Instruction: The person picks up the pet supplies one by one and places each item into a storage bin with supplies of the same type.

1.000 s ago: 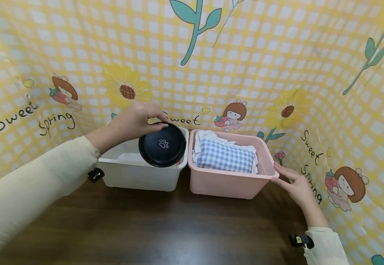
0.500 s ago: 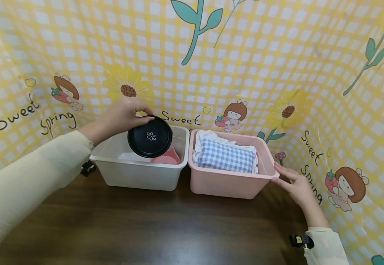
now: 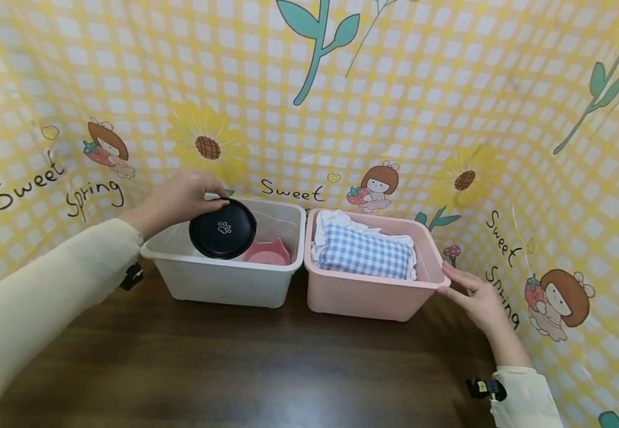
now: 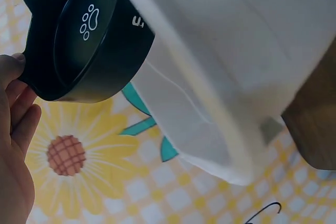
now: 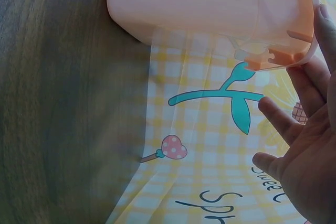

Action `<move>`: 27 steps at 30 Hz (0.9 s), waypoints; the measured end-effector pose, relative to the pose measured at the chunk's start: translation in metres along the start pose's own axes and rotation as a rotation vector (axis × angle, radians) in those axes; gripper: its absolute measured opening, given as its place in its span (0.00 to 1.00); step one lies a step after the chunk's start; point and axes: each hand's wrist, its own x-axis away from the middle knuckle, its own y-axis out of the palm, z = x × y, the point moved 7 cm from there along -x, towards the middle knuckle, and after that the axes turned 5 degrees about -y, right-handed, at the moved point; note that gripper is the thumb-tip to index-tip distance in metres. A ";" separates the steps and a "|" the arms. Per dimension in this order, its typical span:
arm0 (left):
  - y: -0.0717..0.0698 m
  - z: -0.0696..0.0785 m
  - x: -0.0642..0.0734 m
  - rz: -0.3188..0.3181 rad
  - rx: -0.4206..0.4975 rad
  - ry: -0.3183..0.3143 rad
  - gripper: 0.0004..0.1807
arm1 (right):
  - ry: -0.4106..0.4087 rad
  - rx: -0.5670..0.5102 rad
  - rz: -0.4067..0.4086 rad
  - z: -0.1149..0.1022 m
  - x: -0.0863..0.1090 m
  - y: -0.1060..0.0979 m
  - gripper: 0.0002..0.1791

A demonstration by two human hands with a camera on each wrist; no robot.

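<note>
My left hand (image 3: 183,196) pinches the rim of a black cat-ear pet bowl (image 3: 223,238) between thumb and fingers. The bowl is tilted, its paw-print inside facing me, and it overlaps the opening of a white plastic bin (image 3: 229,285). Within that bin lies a pink pet bowl (image 3: 268,254) with pointed ears. In the left wrist view the white bin's rim covers part of the black bowl (image 4: 100,72). At the right, my right hand (image 3: 477,303) touches the rim corner of a pink bin (image 3: 360,300), fingers extended. The right wrist view shows those fingers spread below its rim.
A blue-and-white checked cushion (image 3: 365,251) with white frills sits inside the pink bin. Both bins stand side by side on a dark wooden table (image 3: 267,362), close to a yellow checked cloth backdrop (image 3: 422,107) that rises behind and along both sides.
My left hand has carried the black bowl leftward and, lately, lower over the white bin, uncovering the pink bowl. The right hand and pink bin have stayed put.
</note>
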 end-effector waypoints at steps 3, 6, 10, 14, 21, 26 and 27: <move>0.005 -0.008 0.004 -0.029 0.009 -0.035 0.04 | -0.004 -0.007 -0.004 0.001 0.000 0.001 0.31; 0.010 -0.016 0.008 -0.067 0.015 -0.087 0.03 | 0.000 -0.010 -0.010 0.002 0.001 0.001 0.31; 0.021 -0.024 0.015 -0.124 0.003 -0.115 0.04 | 0.011 -0.008 -0.015 0.003 0.001 0.001 0.32; 0.031 -0.028 0.021 -0.169 -0.025 -0.121 0.03 | 0.012 -0.010 -0.016 0.005 0.001 0.002 0.32; 0.047 -0.039 0.031 -0.209 -0.003 -0.191 0.03 | 0.007 -0.007 -0.009 0.002 0.002 0.001 0.32; 0.058 -0.047 0.034 -0.250 0.012 -0.174 0.02 | 0.006 -0.010 -0.004 0.000 0.002 0.001 0.32; 0.060 -0.048 0.034 -0.258 0.014 -0.161 0.02 | 0.007 -0.012 -0.003 0.000 0.002 0.001 0.32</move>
